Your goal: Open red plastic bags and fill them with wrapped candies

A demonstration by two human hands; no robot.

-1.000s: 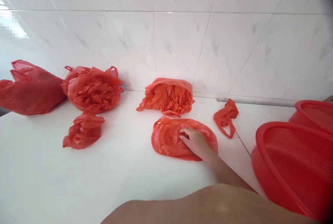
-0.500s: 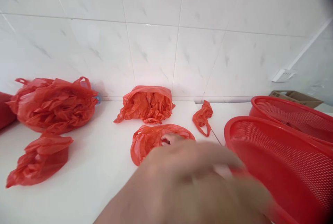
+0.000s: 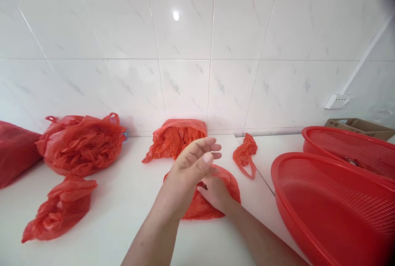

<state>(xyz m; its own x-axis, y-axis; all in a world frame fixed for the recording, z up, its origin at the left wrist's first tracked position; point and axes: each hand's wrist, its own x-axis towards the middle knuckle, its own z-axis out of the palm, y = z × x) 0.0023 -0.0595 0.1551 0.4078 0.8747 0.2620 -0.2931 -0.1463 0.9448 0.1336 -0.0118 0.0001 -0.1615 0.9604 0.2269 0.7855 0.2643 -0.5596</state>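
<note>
My left hand [image 3: 193, 163] is raised above the counter with nothing in it. Its fingers are stretched out and the thumb lies apart from them. Below and just to its right, my right hand [image 3: 214, 192] reaches into a spread red plastic bag [image 3: 228, 179] on the white counter. The thumb and fingers there are curled against the film, though the left hand hides part of the fingertips. Behind my hands, a red bag stuffed with crumpled plastic bags [image 3: 168, 140] leans by the wall.
Two red mesh baskets [image 3: 286, 183] stand at the right, with a cardboard box [image 3: 364, 126] behind. A small crumpled bag [image 3: 245, 152] lies left of them. A large bundle of red bags [image 3: 83, 142] and a smaller bag [image 3: 63, 208] lie at the left. A tiled wall rises behind.
My left hand, blurred and low near the front basket before, has moved left and up and now is held open. The right hand stays in the bag. The camera view has shifted upward.
</note>
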